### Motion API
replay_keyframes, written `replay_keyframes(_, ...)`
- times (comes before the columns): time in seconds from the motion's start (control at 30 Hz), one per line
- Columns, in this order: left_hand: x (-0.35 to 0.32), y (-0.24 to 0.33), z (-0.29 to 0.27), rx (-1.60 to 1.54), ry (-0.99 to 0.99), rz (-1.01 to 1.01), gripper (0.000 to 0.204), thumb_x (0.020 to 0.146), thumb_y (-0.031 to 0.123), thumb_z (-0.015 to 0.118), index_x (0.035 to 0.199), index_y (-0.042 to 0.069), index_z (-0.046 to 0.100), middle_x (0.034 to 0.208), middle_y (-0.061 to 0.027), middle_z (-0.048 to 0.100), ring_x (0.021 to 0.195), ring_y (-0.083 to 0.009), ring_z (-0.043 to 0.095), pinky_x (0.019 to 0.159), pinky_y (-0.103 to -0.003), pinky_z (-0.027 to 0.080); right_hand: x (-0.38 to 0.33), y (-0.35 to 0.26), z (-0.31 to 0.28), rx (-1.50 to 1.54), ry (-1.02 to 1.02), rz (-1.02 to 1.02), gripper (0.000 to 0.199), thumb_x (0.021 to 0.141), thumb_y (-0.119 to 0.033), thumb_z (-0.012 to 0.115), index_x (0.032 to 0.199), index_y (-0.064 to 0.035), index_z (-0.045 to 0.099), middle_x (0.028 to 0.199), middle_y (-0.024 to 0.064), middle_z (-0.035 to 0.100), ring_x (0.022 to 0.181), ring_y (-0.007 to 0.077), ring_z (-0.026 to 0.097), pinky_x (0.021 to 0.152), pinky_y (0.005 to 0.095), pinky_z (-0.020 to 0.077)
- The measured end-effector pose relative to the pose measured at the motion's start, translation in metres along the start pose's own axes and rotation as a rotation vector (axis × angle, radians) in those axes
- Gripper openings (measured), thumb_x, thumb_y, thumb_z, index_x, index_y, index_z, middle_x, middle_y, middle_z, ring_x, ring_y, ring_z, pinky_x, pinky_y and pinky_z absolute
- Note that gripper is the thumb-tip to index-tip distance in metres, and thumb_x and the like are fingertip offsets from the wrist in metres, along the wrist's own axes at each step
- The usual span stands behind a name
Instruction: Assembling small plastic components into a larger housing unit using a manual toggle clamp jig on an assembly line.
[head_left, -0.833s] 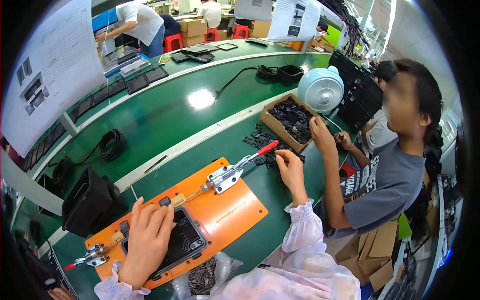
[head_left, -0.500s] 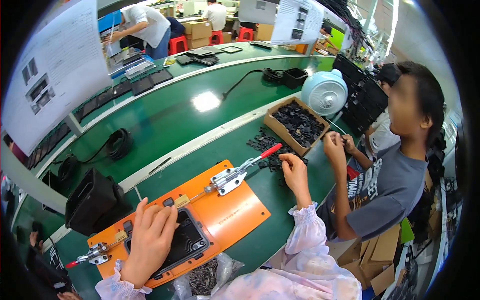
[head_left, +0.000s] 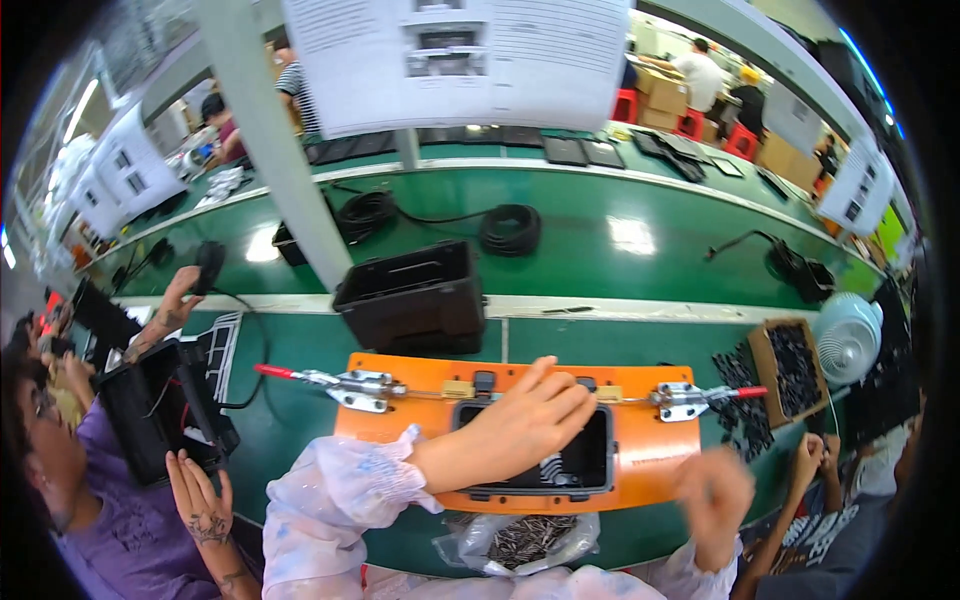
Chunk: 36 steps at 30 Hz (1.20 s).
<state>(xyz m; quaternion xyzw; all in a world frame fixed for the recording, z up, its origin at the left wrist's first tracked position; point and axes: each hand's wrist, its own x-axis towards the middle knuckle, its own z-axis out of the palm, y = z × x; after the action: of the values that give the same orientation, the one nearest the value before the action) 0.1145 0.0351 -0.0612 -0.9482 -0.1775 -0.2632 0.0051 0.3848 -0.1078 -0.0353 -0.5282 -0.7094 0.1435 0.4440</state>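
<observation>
My left hand (head_left: 525, 420) reaches across a black rectangular plastic case (head_left: 595, 450), its fingers stretched over the far edge and hiding much of the case. Nothing shows in its grip. The case sits in an orange fixture plate (head_left: 650, 450). Toggle clamps with red handles stand at both ends, a left clamp (head_left: 365, 388) and a right clamp (head_left: 685, 400). My right hand (head_left: 715, 500) is smeared by motion at the plate's right end; whether it holds something I cannot tell. Below the plate lies a clear bag of screws (head_left: 530, 540).
Behind the plate stands a deep black box (head_left: 415, 300). At right, loose black parts (head_left: 740, 395) lie beside a filled carton (head_left: 795, 370) and a pale blue fan (head_left: 848, 335). A co-worker at left handles a black case (head_left: 165, 410); another person's hands show at right.
The view has swung left. My right hand has left the loose black parts and come back to the plate's right end. My left hand has shifted rightward over the black case.
</observation>
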Motion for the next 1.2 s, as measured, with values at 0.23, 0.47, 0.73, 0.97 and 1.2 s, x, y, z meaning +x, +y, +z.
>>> replay_keyframes(0.23, -0.001, 0.001, 0.014, 0.033, 0.048, 0.037, 0.040, 0.084, 0.009, 0.063, 0.121, -0.006, 0.062, 0.115, -0.0125, 0.058, 0.113, -0.0294, 0.057, 0.110, -0.053, 0.039, -0.018, -0.032, 0.093, -0.054, -0.901, -0.568, 0.038, 0.089, -0.011, 0.059, 0.124, 0.0026, 0.063, 0.126, 0.0176, 0.065, 0.114, 0.0333, 0.064, 0.098, 0.0395, 0.0526)
replay_keyframes(0.47, -0.004, 0.001, 0.023, 0.051, 0.110, 0.043, 0.037, 0.085, 0.010, 0.063, 0.118, -0.008, 0.064, 0.111, -0.0128, 0.058, 0.111, -0.0299, 0.056, 0.108, -0.052, 0.040, -0.012, -0.044, 0.111, -0.316, -1.048, -0.622, 0.029, 0.085, -0.013, 0.057, 0.108, 0.0027, 0.064, 0.102, 0.0167, 0.063, 0.100, 0.0310, 0.063, 0.084, 0.0379, 0.0535)
replay_keyframes(0.73, -0.003, 0.000, 0.019, 0.049, 0.087, 0.038, 0.037, 0.085, 0.010, 0.062, 0.117, -0.008, 0.064, 0.112, -0.0128, 0.059, 0.111, -0.0291, 0.055, 0.106, -0.049, 0.042, -0.009, -0.040, 0.102, -0.138, -0.916, -0.580, 0.016, 0.083, -0.012, 0.059, 0.092, -0.0001, 0.064, 0.089, 0.0146, 0.063, 0.086, 0.0296, 0.066, 0.074, 0.0381, 0.0534)
replay_keyframes(0.97, -0.002, 0.002, 0.018, 0.015, 0.105, 0.033, 0.037, 0.084, 0.009, 0.063, 0.116, -0.008, 0.064, 0.113, -0.0132, 0.059, 0.111, -0.0290, 0.056, 0.105, -0.047, 0.041, -0.008, -0.031, 0.098, -0.028, -0.855, -0.383, 0.013, 0.086, -0.009, 0.066, 0.095, 0.0009, 0.065, 0.080, 0.0179, 0.062, 0.076, 0.0355, 0.065, 0.071, 0.0431, 0.0536)
replay_keyframes(1.2, -0.002, 0.002, 0.018, 0.012, 0.121, 0.027, 0.037, 0.083, 0.009, 0.063, 0.115, -0.008, 0.065, 0.113, -0.0141, 0.060, 0.113, -0.0300, 0.056, 0.106, -0.047, 0.040, 0.006, -0.046, 0.085, 0.453, -1.010, 0.247, 0.010, 0.100, -0.007, 0.062, 0.104, 0.0014, 0.067, 0.088, 0.0103, 0.070, 0.075, 0.0179, 0.069, 0.067, 0.0301, 0.0551)
